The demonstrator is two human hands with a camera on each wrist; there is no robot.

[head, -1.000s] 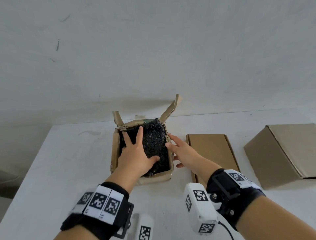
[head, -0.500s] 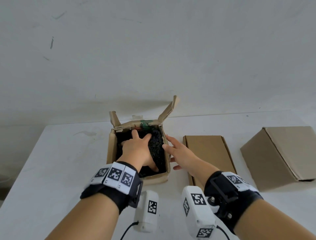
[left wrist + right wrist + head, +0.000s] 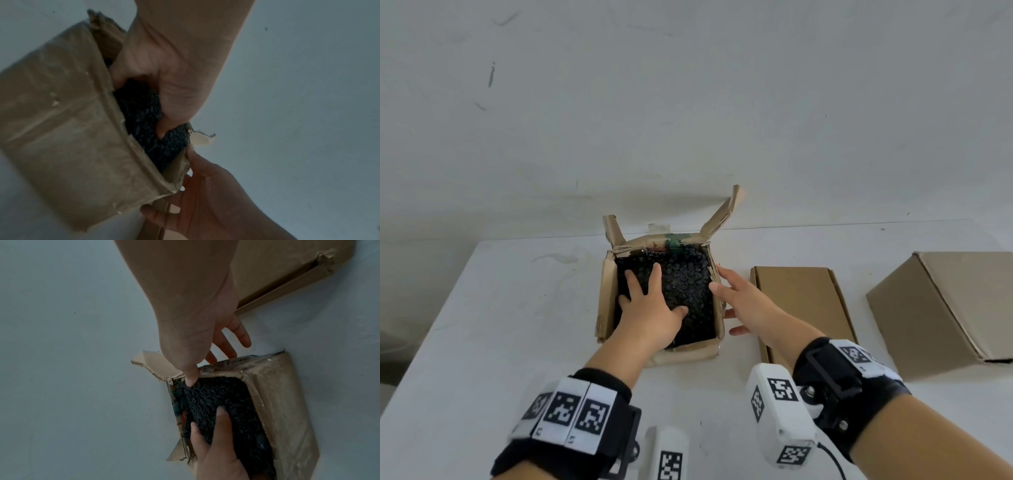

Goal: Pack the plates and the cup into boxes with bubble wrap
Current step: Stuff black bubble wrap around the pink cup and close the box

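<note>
Left hand (image 3: 650,308) is pressing flat, fingers spread, on black bubble wrap (image 3: 688,284) that is filling the open box (image 3: 604,301). Whatever the wrap is covering is hidden; no plate or cup is showing. Right hand (image 3: 743,305) is resting against the box's right wall from outside, fingers extended and loosely apart, its thumb tip lying over the rim and touching the wrap in the right wrist view. The box is sitting on a white table (image 3: 500,325), its torn flaps (image 3: 726,209) standing up at the far corners.

Just to the right of it a flat cardboard box (image 3: 801,305) is lying closed, and further right a larger closed box (image 3: 945,308) is standing near the table's edge.

Judging from this, the padding is being pushed down before closing. Pressing too hard could be straining a fragile item beneath. The worn, torn walls could be bulging or splitting under the load, and springy wrap could be lifting again once released, stopping the flaps from closing.
</note>
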